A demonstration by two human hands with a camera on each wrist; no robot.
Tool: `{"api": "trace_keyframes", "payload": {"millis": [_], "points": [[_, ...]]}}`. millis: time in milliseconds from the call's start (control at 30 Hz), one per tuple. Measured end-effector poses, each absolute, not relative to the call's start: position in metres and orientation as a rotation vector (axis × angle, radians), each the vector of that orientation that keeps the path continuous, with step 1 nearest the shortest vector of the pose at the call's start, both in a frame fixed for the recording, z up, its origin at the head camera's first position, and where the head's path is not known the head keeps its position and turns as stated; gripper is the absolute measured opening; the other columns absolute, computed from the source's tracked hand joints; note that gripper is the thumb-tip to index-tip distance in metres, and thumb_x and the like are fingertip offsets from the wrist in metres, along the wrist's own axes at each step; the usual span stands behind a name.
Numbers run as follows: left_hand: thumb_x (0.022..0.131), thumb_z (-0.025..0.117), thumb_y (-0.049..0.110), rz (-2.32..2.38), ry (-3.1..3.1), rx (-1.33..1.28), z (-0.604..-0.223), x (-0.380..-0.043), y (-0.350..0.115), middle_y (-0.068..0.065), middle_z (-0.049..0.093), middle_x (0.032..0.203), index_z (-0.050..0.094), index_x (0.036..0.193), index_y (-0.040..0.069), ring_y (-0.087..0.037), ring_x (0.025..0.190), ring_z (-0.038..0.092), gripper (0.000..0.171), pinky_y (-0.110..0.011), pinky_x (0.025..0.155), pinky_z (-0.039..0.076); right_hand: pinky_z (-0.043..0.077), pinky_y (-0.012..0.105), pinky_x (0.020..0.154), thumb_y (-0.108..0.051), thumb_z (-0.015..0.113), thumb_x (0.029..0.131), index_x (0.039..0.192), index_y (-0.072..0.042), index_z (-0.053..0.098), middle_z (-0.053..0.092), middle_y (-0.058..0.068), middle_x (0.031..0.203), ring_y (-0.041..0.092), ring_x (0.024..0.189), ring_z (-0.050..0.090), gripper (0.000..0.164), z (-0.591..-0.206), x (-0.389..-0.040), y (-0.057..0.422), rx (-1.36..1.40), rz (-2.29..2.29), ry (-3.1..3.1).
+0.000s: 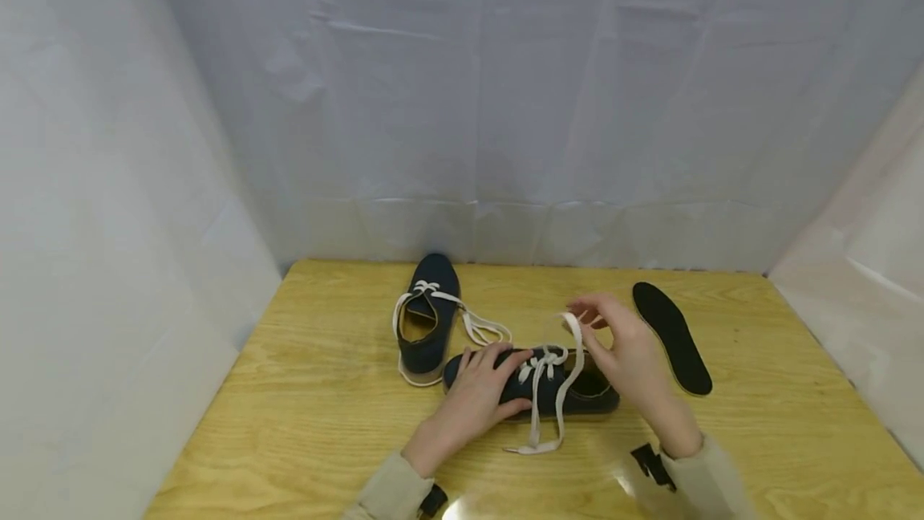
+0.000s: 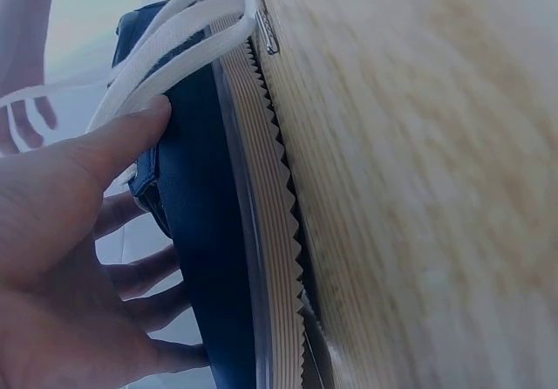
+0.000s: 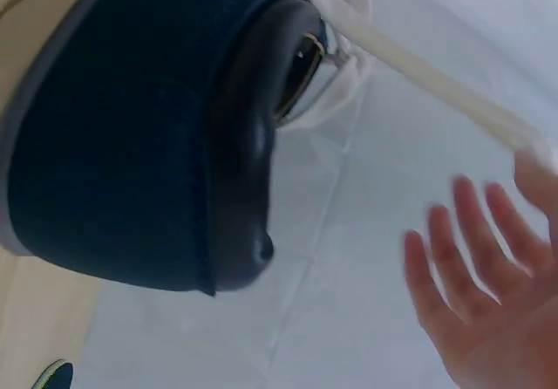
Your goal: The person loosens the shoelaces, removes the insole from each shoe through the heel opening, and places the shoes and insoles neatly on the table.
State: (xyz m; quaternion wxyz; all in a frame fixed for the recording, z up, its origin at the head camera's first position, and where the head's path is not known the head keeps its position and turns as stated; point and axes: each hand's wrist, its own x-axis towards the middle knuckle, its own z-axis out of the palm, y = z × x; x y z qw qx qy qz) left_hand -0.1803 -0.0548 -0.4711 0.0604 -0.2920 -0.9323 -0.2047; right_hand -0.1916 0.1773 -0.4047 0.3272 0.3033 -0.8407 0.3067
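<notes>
A dark navy lace-up shoe point(image 1: 514, 385) lies across the table, its toe to the left and its opening to the right. My left hand point(image 1: 472, 396) grips its front part, thumb on the near side, fingers over the top and far side, as the left wrist view shows the thumb point(image 2: 131, 136) beside the laces. Above the shoe's opening, my right hand point(image 1: 624, 343) pinches a white shoelace point(image 1: 576, 343) between thumb and forefinger, the other fingers spread. In the right wrist view that lace point(image 3: 436, 88) runs taut from the shoe. Another lace end hangs over the near side onto the table.
A second navy shoe point(image 1: 426, 355) stands behind on the left, toe away, with its white laces point(image 1: 487, 327) trailing right. A black insole point(image 1: 673, 339) lies at the right. Pale sheeting point(image 1: 476, 103) rises behind the wooden table point(image 1: 289, 424) and at both sides.
</notes>
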Motion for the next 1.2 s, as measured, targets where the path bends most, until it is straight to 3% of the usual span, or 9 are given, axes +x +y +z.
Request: {"api": "trace_keyframes", "payload": {"millis": [167,333,500,900,1200], "points": [[0.093,0.071,0.045,-0.611,-2.832,-0.886,-0.471,-0.18,-0.056,-0.014,0.047,0.147,0.05,0.149,0.023,-0.036,0.136,0.048,0.064,-0.067,0.11,0.033,0.057,0.036,0.074,-0.018,0.083,0.085,0.117,-0.016,0.07,0.069,-0.002,0.11,0.019,0.097,0.065,0.034,-0.42,-0.195,0.171,0.894,0.618,-2.474],[0.094,0.071,0.045,-0.632,-2.83,-0.894,-0.471,-0.179,-0.057,-0.015,0.047,0.148,0.055,0.146,0.02,-0.036,0.136,0.047,0.06,-0.068,0.111,0.032,0.055,0.03,0.068,-0.023,0.085,0.084,0.098,-0.018,0.076,0.071,-0.005,0.097,0.015,0.086,0.063,0.017,-0.431,-0.196,0.164,0.883,0.495,-2.482],[0.095,0.068,0.047,-0.678,-2.853,-0.889,-0.47,-0.18,-0.058,-0.015,0.046,0.149,0.054,0.147,0.022,-0.036,0.138,0.044,0.06,-0.068,0.113,0.028,0.052,0.027,0.06,-0.018,0.087,0.08,0.089,-0.017,0.077,0.071,-0.005,0.086,0.013,0.074,0.062,0.014,-0.435,-0.195,0.16,0.818,0.486,-2.409],[0.093,0.07,0.047,-0.624,-2.865,-0.858,-0.469,-0.18,-0.053,-0.013,0.047,0.148,0.049,0.15,0.027,-0.035,0.137,0.047,0.064,-0.066,0.112,0.031,0.054,0.027,0.053,-0.005,0.084,0.081,0.09,-0.009,0.076,0.074,0.004,0.079,0.012,0.061,0.067,0.013,-0.438,-0.194,0.159,0.632,0.616,-2.309],[0.093,0.073,0.041,-0.568,-2.886,-0.846,-0.47,-0.182,-0.053,-0.013,0.046,0.149,0.049,0.151,0.025,-0.034,0.138,0.045,0.064,-0.065,0.112,0.032,0.056,0.033,0.056,0.0,0.084,0.079,0.091,-0.008,0.078,0.076,0.004,0.081,0.015,0.064,0.069,0.016,-0.426,-0.199,0.17,0.579,0.732,-2.173]]}}
